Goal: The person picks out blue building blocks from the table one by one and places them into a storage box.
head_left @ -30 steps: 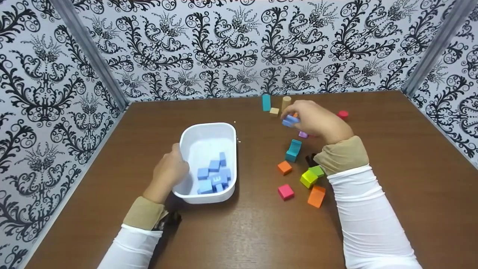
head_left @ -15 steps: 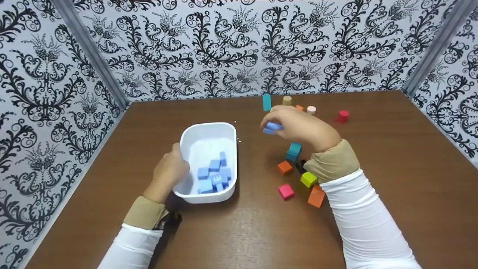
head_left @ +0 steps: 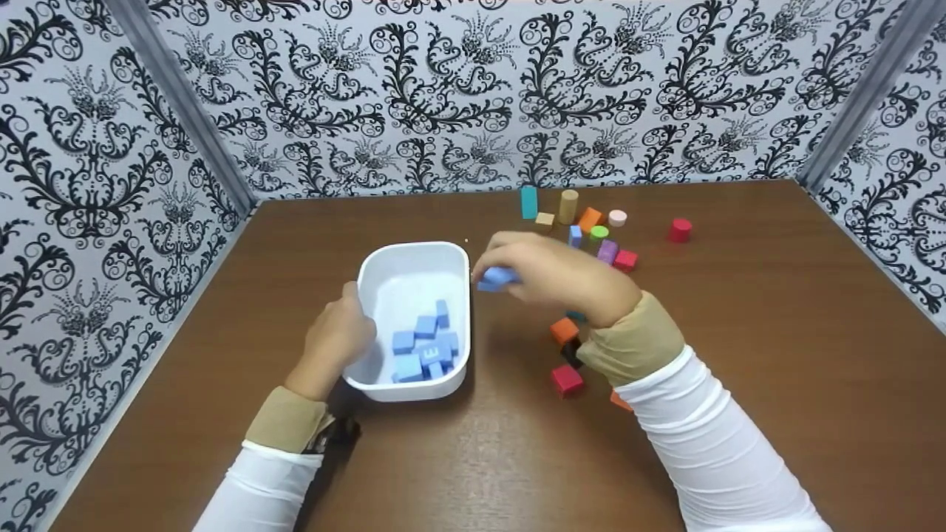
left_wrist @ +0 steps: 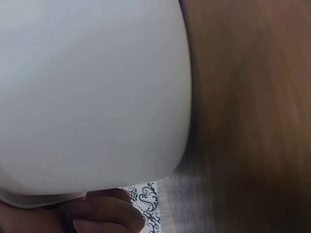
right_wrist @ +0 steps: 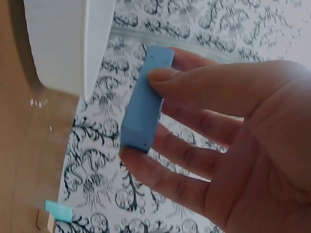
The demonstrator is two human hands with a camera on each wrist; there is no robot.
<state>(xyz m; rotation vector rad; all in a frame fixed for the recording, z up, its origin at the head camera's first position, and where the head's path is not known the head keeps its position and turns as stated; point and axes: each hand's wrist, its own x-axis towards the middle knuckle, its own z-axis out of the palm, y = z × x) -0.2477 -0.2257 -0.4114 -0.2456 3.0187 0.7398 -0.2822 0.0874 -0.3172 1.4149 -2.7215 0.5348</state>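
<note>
My right hand pinches a blue block between thumb and fingertips, above the table just right of the white tub. In the right wrist view the block is long, with small dark dots at its ends. My left hand grips the left rim of the white tub, which stands upright on the table. Several blue blocks lie in the tub's near half, one marked with a white E. The left wrist view is mostly the tub's outer wall, with curled fingers at its edge.
Coloured blocks lie right of the tub: a teal one, a tan cylinder, a red cylinder, a small blue block, a purple one, and a pink one. Patterned walls bound the table. Small white specks lie beside the tub.
My right hand has moved left and toward me with the blue block, from among the far blocks to beside the tub. My left hand and the tub stay put.
</note>
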